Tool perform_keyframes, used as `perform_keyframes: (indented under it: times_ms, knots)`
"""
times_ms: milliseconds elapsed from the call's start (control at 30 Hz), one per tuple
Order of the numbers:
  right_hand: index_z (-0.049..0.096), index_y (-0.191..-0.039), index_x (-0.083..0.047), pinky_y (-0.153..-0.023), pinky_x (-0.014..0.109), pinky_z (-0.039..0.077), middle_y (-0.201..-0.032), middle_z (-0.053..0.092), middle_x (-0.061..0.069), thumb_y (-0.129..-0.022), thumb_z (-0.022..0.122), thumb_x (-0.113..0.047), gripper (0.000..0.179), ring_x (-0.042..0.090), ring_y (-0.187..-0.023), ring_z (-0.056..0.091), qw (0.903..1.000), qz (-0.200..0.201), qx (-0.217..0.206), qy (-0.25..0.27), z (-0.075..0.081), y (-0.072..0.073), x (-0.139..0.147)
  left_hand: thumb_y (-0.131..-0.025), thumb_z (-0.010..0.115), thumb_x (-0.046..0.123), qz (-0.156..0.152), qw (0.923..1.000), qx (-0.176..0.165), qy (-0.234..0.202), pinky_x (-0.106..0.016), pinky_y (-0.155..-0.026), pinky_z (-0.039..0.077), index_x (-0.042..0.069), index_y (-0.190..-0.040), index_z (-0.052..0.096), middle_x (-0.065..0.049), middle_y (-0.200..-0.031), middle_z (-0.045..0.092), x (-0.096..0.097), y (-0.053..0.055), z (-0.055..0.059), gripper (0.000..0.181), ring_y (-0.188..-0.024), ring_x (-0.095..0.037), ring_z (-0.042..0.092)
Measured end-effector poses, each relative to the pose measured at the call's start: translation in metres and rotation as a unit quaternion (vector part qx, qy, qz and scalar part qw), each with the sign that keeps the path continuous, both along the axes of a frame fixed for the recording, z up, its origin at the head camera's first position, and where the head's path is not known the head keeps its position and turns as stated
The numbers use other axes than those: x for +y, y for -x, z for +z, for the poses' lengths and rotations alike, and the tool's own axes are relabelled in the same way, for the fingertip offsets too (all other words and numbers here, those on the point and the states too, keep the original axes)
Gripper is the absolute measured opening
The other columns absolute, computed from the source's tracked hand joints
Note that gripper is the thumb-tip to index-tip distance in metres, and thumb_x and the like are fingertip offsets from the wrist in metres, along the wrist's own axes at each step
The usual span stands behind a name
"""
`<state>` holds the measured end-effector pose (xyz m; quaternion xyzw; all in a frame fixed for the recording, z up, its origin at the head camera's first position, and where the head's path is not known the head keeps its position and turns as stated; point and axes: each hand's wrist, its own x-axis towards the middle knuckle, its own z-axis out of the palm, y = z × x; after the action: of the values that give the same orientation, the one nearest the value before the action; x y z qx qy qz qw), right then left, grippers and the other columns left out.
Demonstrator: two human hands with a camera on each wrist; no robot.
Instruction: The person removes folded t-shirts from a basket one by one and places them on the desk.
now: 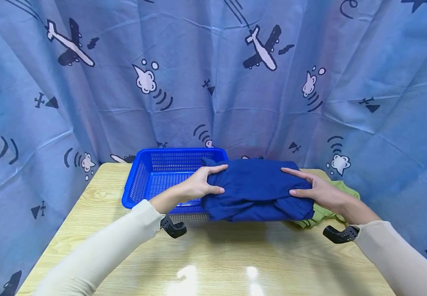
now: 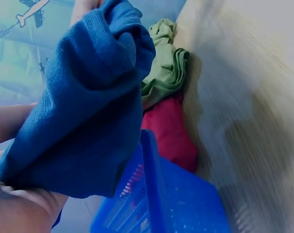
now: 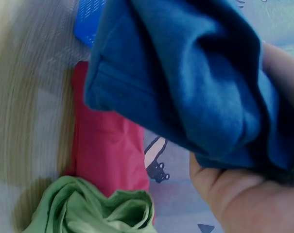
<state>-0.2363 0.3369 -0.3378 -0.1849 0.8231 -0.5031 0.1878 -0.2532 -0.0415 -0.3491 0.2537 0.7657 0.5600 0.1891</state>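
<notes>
A folded dark blue garment (image 1: 254,181) is held up off the table between both hands. My left hand (image 1: 203,183) grips its left end, thumb toward me and fingers reaching under and over the far side. At the other end my right hand (image 1: 319,189) holds it the same way. In the left wrist view the blue garment (image 2: 83,107) droops in soft layers; in the right wrist view its folded layers (image 3: 185,77) bulge at the end. The blue plastic basket (image 1: 133,187) stands left of the garment, which overlaps the basket's right side in the head view.
A red folded cloth (image 3: 110,150) lies on the table behind the garment, mostly hidden in the head view. Beside it is a crumpled green cloth (image 1: 341,191) at the right. A blue patterned curtain (image 1: 184,82) hangs behind the wooden table (image 1: 213,255).
</notes>
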Motion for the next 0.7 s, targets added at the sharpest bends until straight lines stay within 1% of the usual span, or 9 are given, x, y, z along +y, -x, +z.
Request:
perform_keyframes:
  times_ms: [67, 167, 267, 333, 367, 433, 567, 600, 700]
  knots:
    - [0.027, -0.162, -0.022, -0.099, 0.014, 0.049, -0.159, 0.042, 0.006, -0.102, 0.061, -0.016, 0.069, -0.012, -0.125, 0.053, 1.0000, 0.001, -0.003, 0.004, -0.002, -0.002, 0.004, -0.094, 0.066, 0.000, -0.003, 1.0000, -0.004, -0.006, -0.043, -0.115, 0.044, 0.016, -0.160, 0.033, -0.015, -0.159, 0.043, 0.004, -0.002, 0.000, 0.075, -0.143, -0.029, 0.047]
    - [0.025, -0.162, -0.022, -0.099, 0.015, 0.049, -0.163, 0.034, 0.013, -0.103, 0.059, -0.014, 0.069, -0.013, -0.126, 0.052, 0.9999, 0.002, -0.003, 0.012, -0.004, -0.005, 0.012, -0.095, 0.066, 0.000, -0.003, 0.9998, -0.011, -0.018, -0.041, -0.114, 0.046, 0.017, -0.160, 0.032, -0.016, -0.157, 0.046, 0.010, -0.004, -0.002, 0.075, -0.142, -0.028, 0.049]
    - [0.024, -0.163, -0.023, -0.098, 0.014, 0.048, -0.166, 0.023, 0.022, -0.104, 0.056, -0.013, 0.068, -0.015, -0.125, 0.050, 1.0000, 0.000, 0.004, 0.005, -0.005, -0.009, 0.021, -0.094, 0.066, 0.000, -0.004, 0.9993, -0.015, -0.034, -0.041, -0.115, 0.045, 0.017, -0.160, 0.033, -0.016, -0.156, 0.046, 0.017, -0.005, -0.003, 0.076, -0.143, -0.028, 0.048]
    - [0.024, -0.163, -0.024, -0.097, 0.013, 0.048, -0.167, 0.020, 0.022, -0.104, 0.056, -0.014, 0.068, -0.017, -0.124, 0.049, 0.9999, -0.004, 0.007, -0.006, -0.006, -0.012, 0.028, -0.094, 0.067, -0.001, -0.006, 0.9992, -0.012, -0.037, -0.042, -0.116, 0.043, 0.017, -0.159, 0.033, -0.016, -0.156, 0.046, 0.021, -0.006, -0.005, 0.076, -0.144, -0.028, 0.047]
    - [0.024, -0.163, -0.025, -0.097, 0.013, 0.048, -0.166, 0.022, 0.019, -0.104, 0.056, -0.014, 0.068, -0.017, -0.124, 0.049, 0.9999, -0.006, 0.006, -0.008, -0.007, -0.013, 0.031, -0.094, 0.067, 0.000, -0.008, 0.9993, -0.011, -0.036, -0.042, -0.116, 0.043, 0.017, -0.159, 0.033, -0.015, -0.157, 0.046, 0.024, -0.007, -0.007, 0.075, -0.144, -0.028, 0.047]
    - [0.023, -0.163, -0.025, -0.097, 0.014, 0.048, -0.164, 0.031, 0.005, -0.104, 0.056, -0.013, 0.069, -0.016, -0.124, 0.050, 0.9999, -0.006, 0.002, -0.009, -0.010, -0.016, 0.037, -0.094, 0.067, 0.000, -0.010, 0.9996, -0.001, -0.027, -0.041, -0.117, 0.042, 0.017, -0.159, 0.034, -0.015, -0.156, 0.047, 0.029, -0.009, -0.011, 0.075, -0.144, -0.027, 0.047]
    - [0.022, -0.163, -0.021, -0.098, 0.014, 0.049, -0.148, 0.045, -0.022, -0.103, 0.055, -0.009, 0.070, -0.013, -0.126, 0.052, 1.0000, 0.003, 0.000, 0.004, -0.017, -0.021, 0.047, -0.093, 0.068, 0.001, -0.012, 0.9996, 0.024, -0.010, -0.041, -0.118, 0.041, 0.017, -0.159, 0.035, -0.014, -0.155, 0.048, 0.038, -0.013, -0.019, 0.075, -0.143, -0.026, 0.048]
    - [0.021, -0.163, -0.020, -0.098, 0.014, 0.049, -0.145, 0.046, -0.026, -0.103, 0.055, -0.008, 0.070, -0.013, -0.126, 0.052, 1.0000, 0.006, -0.002, 0.008, -0.018, -0.023, 0.049, -0.092, 0.069, 0.000, -0.012, 0.9995, 0.029, -0.008, -0.041, -0.118, 0.040, 0.016, -0.158, 0.036, -0.014, -0.155, 0.049, 0.041, -0.014, -0.021, 0.076, -0.143, -0.026, 0.049]
    - [0.019, -0.164, -0.019, -0.097, 0.015, 0.050, -0.142, 0.048, -0.029, -0.104, 0.053, -0.007, 0.070, -0.013, -0.126, 0.051, 0.9996, 0.012, -0.015, 0.020, -0.021, -0.026, 0.055, -0.091, 0.069, 0.000, -0.018, 0.9991, 0.037, -0.010, -0.041, -0.118, 0.041, 0.013, -0.158, 0.036, -0.016, -0.152, 0.051, 0.048, -0.016, -0.025, 0.076, -0.141, -0.027, 0.050]
